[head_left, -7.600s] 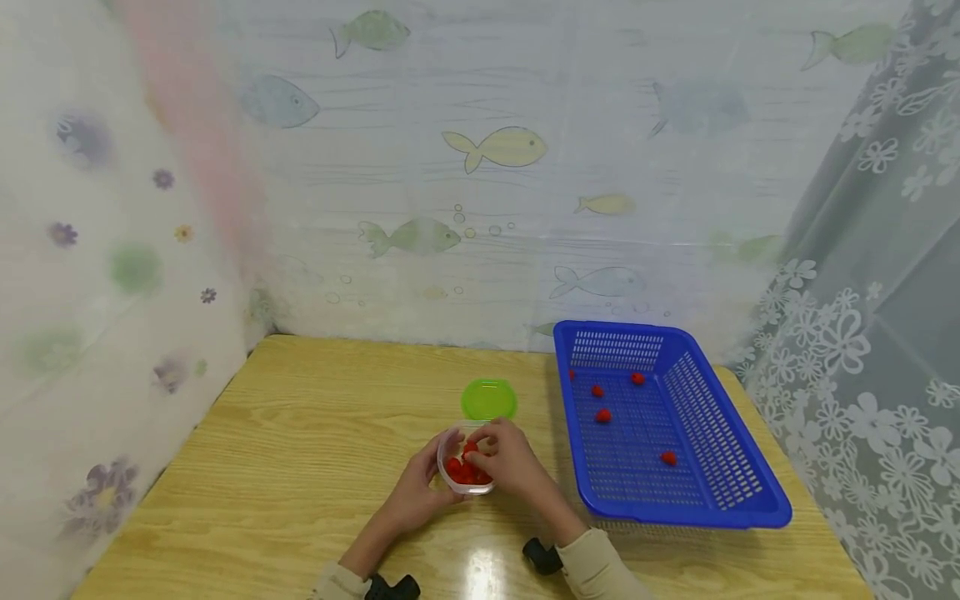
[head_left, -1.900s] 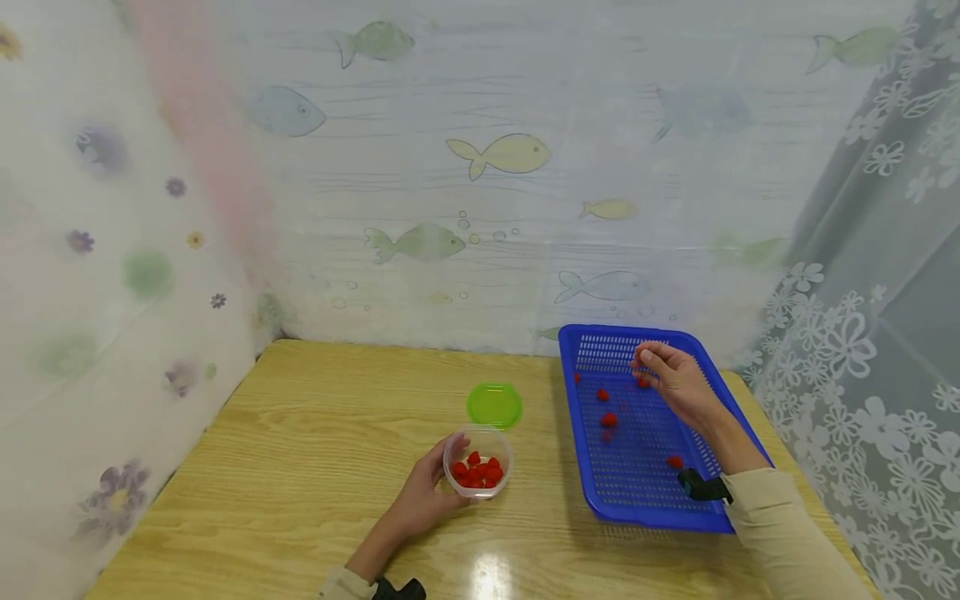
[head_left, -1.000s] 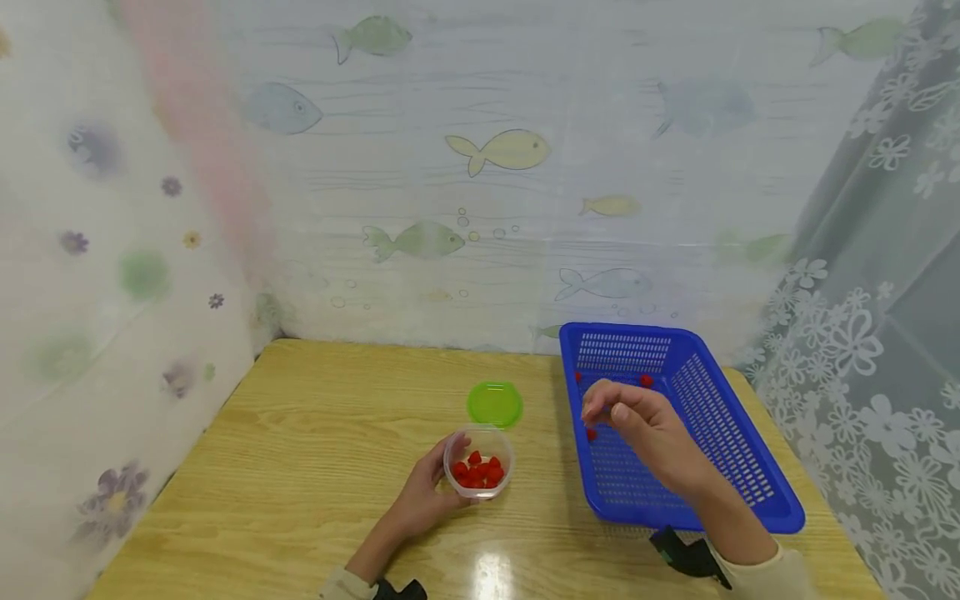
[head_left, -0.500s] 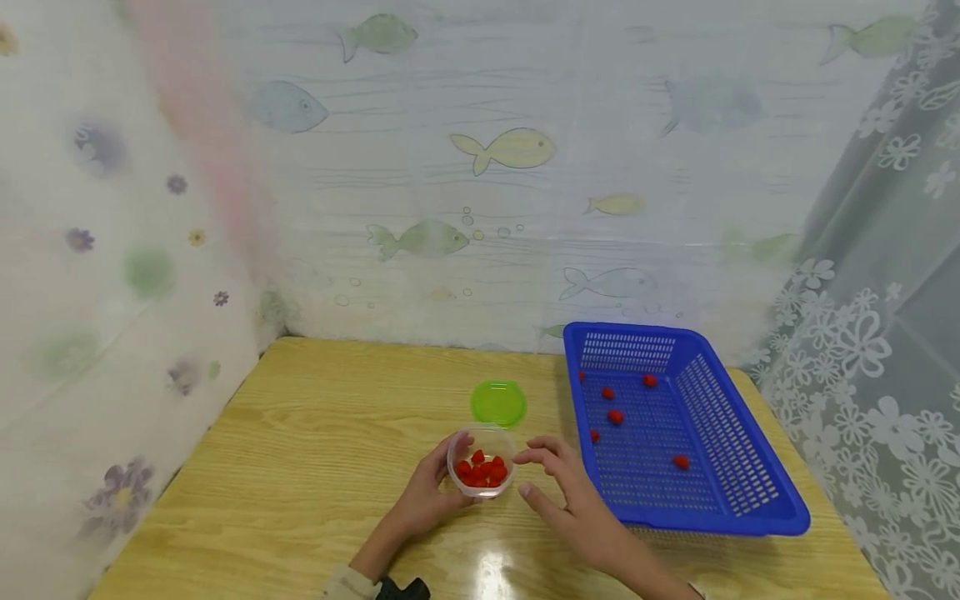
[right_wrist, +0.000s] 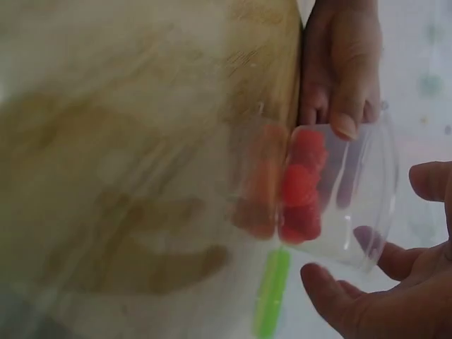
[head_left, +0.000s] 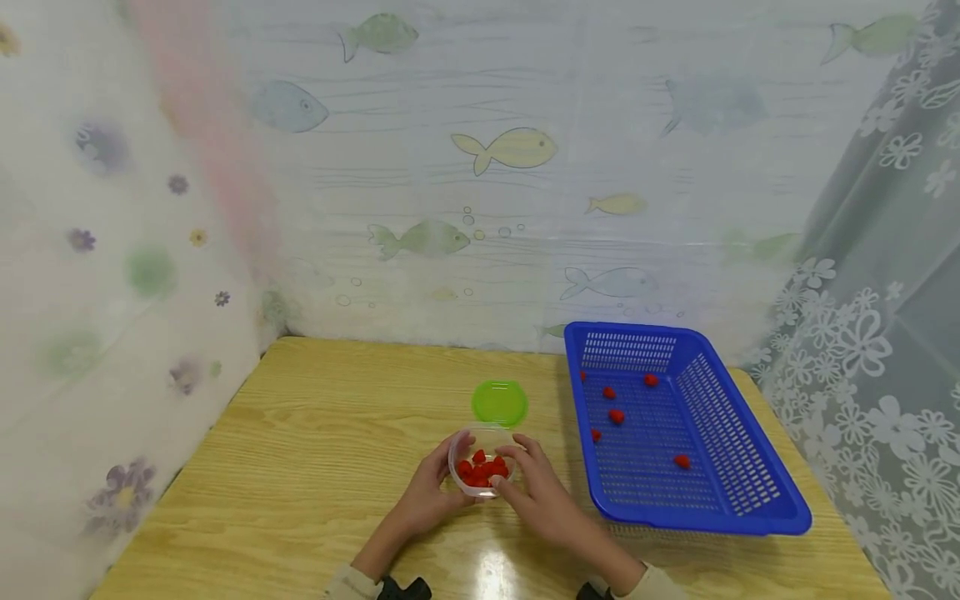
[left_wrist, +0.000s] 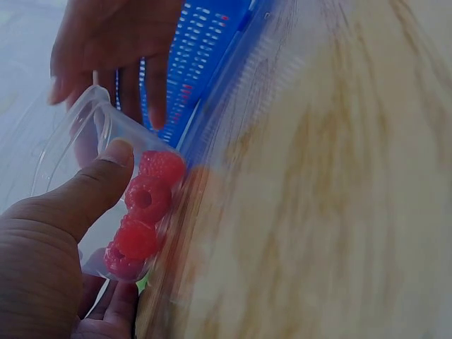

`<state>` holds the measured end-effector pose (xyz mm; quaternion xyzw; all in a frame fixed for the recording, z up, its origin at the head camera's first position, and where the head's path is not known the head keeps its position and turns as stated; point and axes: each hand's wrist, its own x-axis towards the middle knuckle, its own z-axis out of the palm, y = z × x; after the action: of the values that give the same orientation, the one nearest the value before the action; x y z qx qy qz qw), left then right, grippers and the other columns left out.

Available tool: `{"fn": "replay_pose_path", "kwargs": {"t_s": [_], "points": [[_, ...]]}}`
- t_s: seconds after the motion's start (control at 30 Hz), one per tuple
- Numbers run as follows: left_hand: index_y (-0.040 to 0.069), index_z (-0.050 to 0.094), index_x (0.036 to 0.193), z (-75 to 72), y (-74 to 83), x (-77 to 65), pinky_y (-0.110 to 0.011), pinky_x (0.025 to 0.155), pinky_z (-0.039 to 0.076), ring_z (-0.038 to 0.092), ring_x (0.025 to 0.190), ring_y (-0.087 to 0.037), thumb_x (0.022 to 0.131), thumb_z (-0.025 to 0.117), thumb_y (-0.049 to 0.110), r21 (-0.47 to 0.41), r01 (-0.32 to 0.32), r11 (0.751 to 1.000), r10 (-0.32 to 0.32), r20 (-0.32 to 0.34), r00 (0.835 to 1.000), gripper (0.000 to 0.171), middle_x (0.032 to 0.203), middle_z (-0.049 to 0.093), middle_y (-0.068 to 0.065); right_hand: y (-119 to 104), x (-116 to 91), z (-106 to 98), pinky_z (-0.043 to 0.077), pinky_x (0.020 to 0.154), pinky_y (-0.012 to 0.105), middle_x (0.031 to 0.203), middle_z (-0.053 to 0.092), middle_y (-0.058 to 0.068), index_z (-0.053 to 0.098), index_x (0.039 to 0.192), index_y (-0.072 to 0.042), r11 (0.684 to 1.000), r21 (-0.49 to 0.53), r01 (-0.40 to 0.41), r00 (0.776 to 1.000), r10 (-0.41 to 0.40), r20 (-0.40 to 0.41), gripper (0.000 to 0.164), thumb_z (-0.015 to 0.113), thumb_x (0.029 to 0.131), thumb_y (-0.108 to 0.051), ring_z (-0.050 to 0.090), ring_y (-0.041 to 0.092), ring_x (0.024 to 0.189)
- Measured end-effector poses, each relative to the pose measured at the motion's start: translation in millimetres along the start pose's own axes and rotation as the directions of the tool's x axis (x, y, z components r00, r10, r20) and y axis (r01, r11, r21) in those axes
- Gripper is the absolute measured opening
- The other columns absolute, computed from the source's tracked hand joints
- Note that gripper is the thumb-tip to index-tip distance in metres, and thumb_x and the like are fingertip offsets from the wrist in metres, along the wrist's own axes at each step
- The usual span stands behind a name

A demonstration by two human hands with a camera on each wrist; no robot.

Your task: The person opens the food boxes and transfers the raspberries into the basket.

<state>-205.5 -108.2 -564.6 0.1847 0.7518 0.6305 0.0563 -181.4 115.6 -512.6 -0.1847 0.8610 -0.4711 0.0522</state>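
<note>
My left hand [head_left: 429, 498] grips a clear plastic tub [left_wrist: 116, 127] from its left side, thumb against the wall in the left wrist view. Several red raspberries [left_wrist: 148, 198] lie in the bottom of the tub, close to its floor. My right hand [head_left: 543, 496] is at the tub's right side, its fingers over the rim and thumb at the near edge. In the right wrist view the right thumb and fingers [right_wrist: 395, 261] are spread around the tub's mouth, with nothing between them. A green lid [head_left: 499, 403] lies flat on the table just behind the tub.
A blue perforated basket [head_left: 693, 521] stands on the right of the wooden table [head_left: 315, 417], with several loose raspberries [head_left: 616, 416] scattered on its floor. Patterned curtains [head_left: 420, 292] hang behind the table and along both sides.
My right hand has gone from over the basket leftward to the tub's rim. The basket has gained one raspberry near its left wall. My left hand keeps holding the tub in place.
</note>
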Motion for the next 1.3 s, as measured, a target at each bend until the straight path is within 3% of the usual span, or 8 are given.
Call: {"fn": "replay_pose_path", "kwargs": {"t_s": [0.17,0.33,0.4,0.5,0.63,0.83,1.0,1.3], "points": [[0.012,0.039,0.156,1.3,1.1,-0.7,-0.016,0.112,0.035,0.045,0.143,-0.031,0.077,0.087,0.008,0.004,0.024,1.0,-0.024,0.0,1.0,0.092,0.151,0.051,-0.013,7.3,14.5,3.1,0.04,0.108,0.066,0.152,0.041,0.026,0.061,0.13,-0.002,0.997,0.08,0.008,1.0,-0.008,0.001,0.037,0.06,0.103,-0.028,0.042,0.048,0.139],[0.011,0.038,0.156,2.0,1.1,-0.8,-0.015,0.112,0.033,0.043,0.144,-0.031,0.078,0.086,0.007,0.006,0.026,1.0,-0.026,0.008,1.0,0.092,0.152,0.051,-0.013,6.8,24.4,2.6,0.04,0.108,0.066,0.144,0.05,0.027,0.067,0.121,0.0,0.997,0.076,0.025,1.0,-0.027,0.015,0.03,0.064,0.101,-0.022,0.048,0.047,0.134],[0.011,0.038,0.156,1.8,1.5,-0.7,-0.015,0.112,0.034,0.043,0.144,-0.031,0.078,0.086,0.006,0.004,0.021,1.0,-0.021,0.009,1.0,0.092,0.152,0.051,-0.013,5.6,27.8,2.4,0.047,0.103,0.06,0.139,0.054,0.025,0.067,0.121,0.0,0.998,0.062,0.031,0.999,-0.033,0.032,0.029,0.065,0.1,-0.02,0.056,0.043,0.123],[0.01,0.038,0.156,1.2,1.8,-0.7,-0.015,0.111,0.034,0.044,0.144,-0.031,0.078,0.086,0.005,-0.001,0.016,1.0,-0.016,0.011,1.0,0.092,0.152,0.05,-0.013,3.8,34.0,2.2,0.056,0.089,0.041,0.126,0.06,0.02,0.068,0.118,0.001,0.998,0.044,0.037,0.997,-0.039,0.063,0.026,0.065,0.099,-0.016,0.061,0.032,0.106],[0.01,0.037,0.156,0.7,0.2,-0.9,-0.016,0.112,0.035,0.043,0.144,-0.031,0.078,0.085,0.006,-0.005,0.014,1.0,-0.014,0.015,1.0,0.092,0.152,0.05,-0.014,2.5,42.4,1.9,0.054,0.079,0.026,0.109,0.062,0.016,0.071,0.109,0.0,0.998,-0.008,0.057,0.993,-0.056,0.104,0.018,0.068,0.095,-0.011,0.059,0.025,0.099],[0.009,0.037,0.156,0.0,-2.5,-0.9,-0.017,0.112,0.036,0.044,0.143,-0.032,0.079,0.085,0.006,-0.006,0.009,1.0,-0.009,0.015,1.0,0.091,0.152,0.049,-0.015,1.9,52.8,3.5,0.045,0.074,0.028,0.099,0.063,0.012,0.076,0.097,-0.004,0.986,-0.141,0.085,0.989,-0.066,0.129,0.013,0.078,0.087,-0.013,0.053,0.021,0.09],[0.009,0.036,0.157,-1.6,-3.0,-0.1,-0.017,0.112,0.036,0.043,0.144,-0.032,0.079,0.086,0.008,-0.017,-0.015,1.0,0.015,0.021,1.0,0.092,0.153,0.048,-0.016,-0.5,59.6,4.9,0.044,0.067,0.027,0.094,0.061,0.011,0.076,0.099,-0.003,0.983,-0.178,0.039,0.991,-0.015,0.131,0.021,0.083,0.081,-0.013,0.049,0.019,0.083],[0.008,0.036,0.157,-1.9,-3.6,-0.3,-0.018,0.113,0.036,0.044,0.143,-0.032,0.08,0.086,0.009,-0.01,-0.025,1.0,0.025,0.023,0.999,0.092,0.153,0.049,-0.015,-0.2,62.5,10.6,0.047,0.067,0.028,0.093,0.063,0.01,0.078,0.097,0.0,0.97,-0.244,0.023,0.997,-0.003,0.08,0.02,0.082,0.082,-0.012,0.051,0.017,0.082]]}}
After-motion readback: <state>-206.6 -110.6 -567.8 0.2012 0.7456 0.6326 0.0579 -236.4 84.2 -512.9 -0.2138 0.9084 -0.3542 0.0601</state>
